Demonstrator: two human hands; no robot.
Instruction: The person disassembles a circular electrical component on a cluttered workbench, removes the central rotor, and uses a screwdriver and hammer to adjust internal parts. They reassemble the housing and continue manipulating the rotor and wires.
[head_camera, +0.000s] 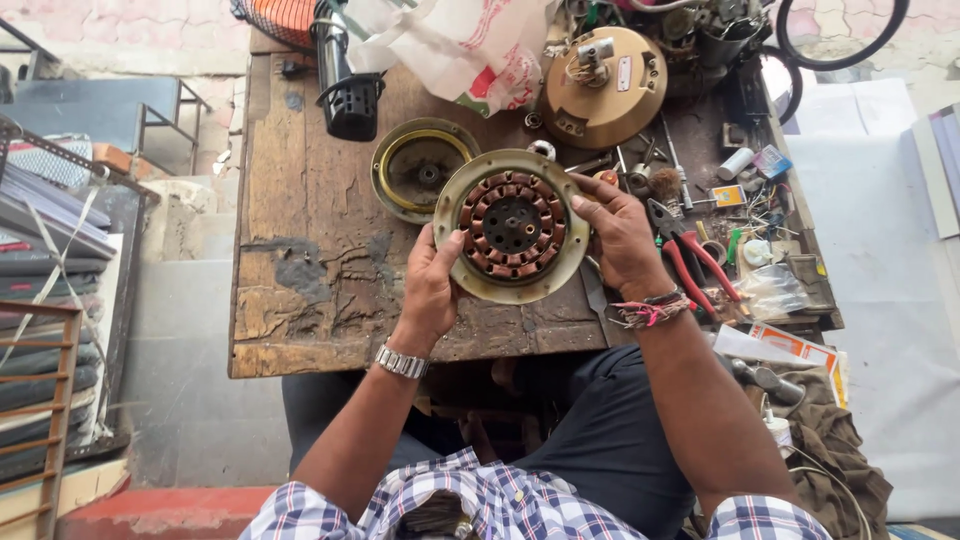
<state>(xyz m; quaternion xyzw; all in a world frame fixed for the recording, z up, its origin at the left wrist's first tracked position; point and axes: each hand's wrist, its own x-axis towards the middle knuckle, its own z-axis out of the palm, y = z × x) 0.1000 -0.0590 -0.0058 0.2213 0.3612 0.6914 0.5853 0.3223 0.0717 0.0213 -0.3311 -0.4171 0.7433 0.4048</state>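
Head view, read left to right. Left hand (432, 290), with a metal watch (402, 361) at the wrist, grips the left rim of the stator disc (512, 226), thumb lying over the rim towards the copper coils (478, 222). The disc, one in number, is held between both hands above the wooden bench (300, 200), face up and roughly level; being round, it has no long axis in plan, its axle line pointing up at the camera. Right hand (620, 235), with thread bands (648, 310) at the wrist, closes on the right rim, fingers curled over the upper edge. Both hands touch the disc, neither nearer than the other.

Counts: one empty round cover (425, 168) lying on the bench just behind and left of the disc; one tan domed housing (605, 88) farther back and right; one black cylindrical part (350, 95) at back left; one plastic bag (460, 45); one pair of red-handled pliers (690, 255) just right of the right hand. Small screws and tools right of the pliers are too many and too small to count.
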